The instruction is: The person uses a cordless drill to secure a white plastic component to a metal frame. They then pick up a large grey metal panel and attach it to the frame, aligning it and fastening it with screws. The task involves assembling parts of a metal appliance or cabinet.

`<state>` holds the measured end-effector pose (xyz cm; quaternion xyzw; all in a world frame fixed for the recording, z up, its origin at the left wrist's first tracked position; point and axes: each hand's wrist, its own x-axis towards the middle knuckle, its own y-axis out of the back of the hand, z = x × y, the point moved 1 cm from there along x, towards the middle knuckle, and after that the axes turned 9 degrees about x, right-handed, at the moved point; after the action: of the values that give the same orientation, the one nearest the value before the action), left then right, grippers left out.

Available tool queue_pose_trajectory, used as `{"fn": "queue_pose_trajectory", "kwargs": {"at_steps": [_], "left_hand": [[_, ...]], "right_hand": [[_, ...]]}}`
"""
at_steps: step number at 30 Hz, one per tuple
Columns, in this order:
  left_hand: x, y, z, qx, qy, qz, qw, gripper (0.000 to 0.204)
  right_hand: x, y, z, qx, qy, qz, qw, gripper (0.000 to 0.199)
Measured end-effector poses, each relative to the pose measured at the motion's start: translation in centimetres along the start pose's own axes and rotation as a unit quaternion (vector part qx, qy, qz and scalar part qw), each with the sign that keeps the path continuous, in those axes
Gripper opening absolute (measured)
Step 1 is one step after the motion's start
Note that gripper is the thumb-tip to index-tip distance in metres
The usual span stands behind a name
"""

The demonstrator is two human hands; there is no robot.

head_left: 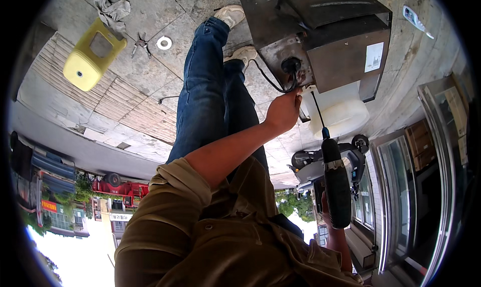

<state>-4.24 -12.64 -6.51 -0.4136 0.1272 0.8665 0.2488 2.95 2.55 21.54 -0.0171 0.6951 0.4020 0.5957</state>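
Note:
A dark brown metal cabinet lies on the ground ahead, with a black cable running from a round black fitting in its recess. My left hand reaches to the recess's lower corner, fingers closed in a pinch. What they hold there is too small to make out. My right hand grips a black power drill, whose body hides most of the fingers. The drill's long thin bit points at the cabinet's edge, its tip close beside my left fingertips.
A white rounded tub-like object sits beside the cabinet. Farther left are a yellow plastic stool, pliers, a white ring and a grey rag. A scooter and glazed doors stand at the right.

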Motion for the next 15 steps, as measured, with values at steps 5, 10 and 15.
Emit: {"fn": "queue_pose_trajectory", "kwargs": {"at_steps": [5,10,15], "left_hand": [[-0.4,0.3,0.6,-0.002,0.018,-0.015,1.0,0.022],[-0.3,0.2,0.6,-0.007,0.023,-0.015,1.0,0.025],[0.0,0.1,0.9,-0.008,0.037,0.004,0.999,0.025]], "right_hand": [[-0.4,0.2,0.2,-0.009,-0.001,-0.007,1.0,0.027],[-0.3,-0.5,0.3,-0.025,0.013,-0.017,0.999,0.027],[-0.6,-1.8,0.5,-0.051,0.036,-0.028,0.998,0.027]]}}
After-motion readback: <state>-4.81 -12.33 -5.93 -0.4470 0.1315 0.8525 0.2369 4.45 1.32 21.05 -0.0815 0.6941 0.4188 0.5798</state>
